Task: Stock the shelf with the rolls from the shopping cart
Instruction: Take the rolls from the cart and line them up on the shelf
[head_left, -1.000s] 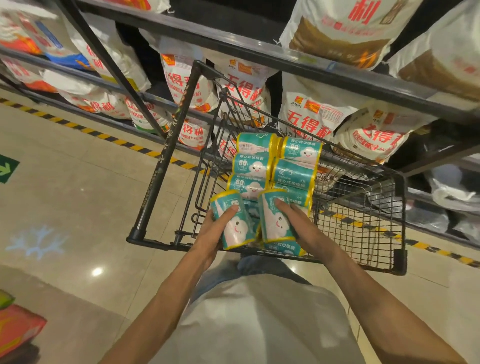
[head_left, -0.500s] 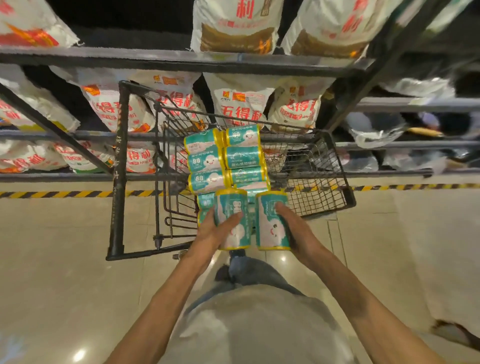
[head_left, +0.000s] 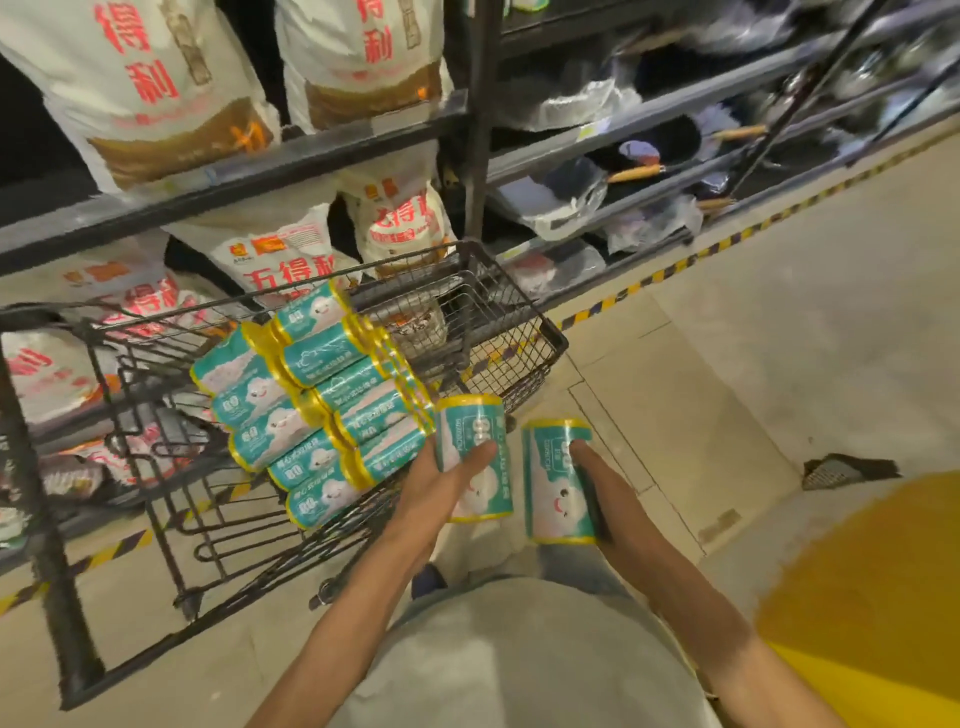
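Note:
My left hand (head_left: 439, 491) grips a teal roll with yellow ends (head_left: 475, 434), held upright just past the near right corner of the black wire shopping cart (head_left: 511, 312). Beside it, my right hand (head_left: 605, 496) grips a second teal roll (head_left: 553, 480), also upright, over the floor. Several more teal rolls (head_left: 311, 400) lie stacked on their sides inside the cart. Dark metal shelves (head_left: 322, 156) rise behind the cart.
White flour sacks with red characters (head_left: 280, 265) fill the shelves behind the cart. To the right, shelves hold pans with wooden handles (head_left: 636, 171) in plastic wrap. A yellow-black striped line (head_left: 675, 267) runs along the shelf base. A yellow object (head_left: 872, 597) sits at lower right.
Both hands have lifted their rolls out of the cart and carried them to the right, over the floor. The view has swung right, bringing the shelves with pans into sight.

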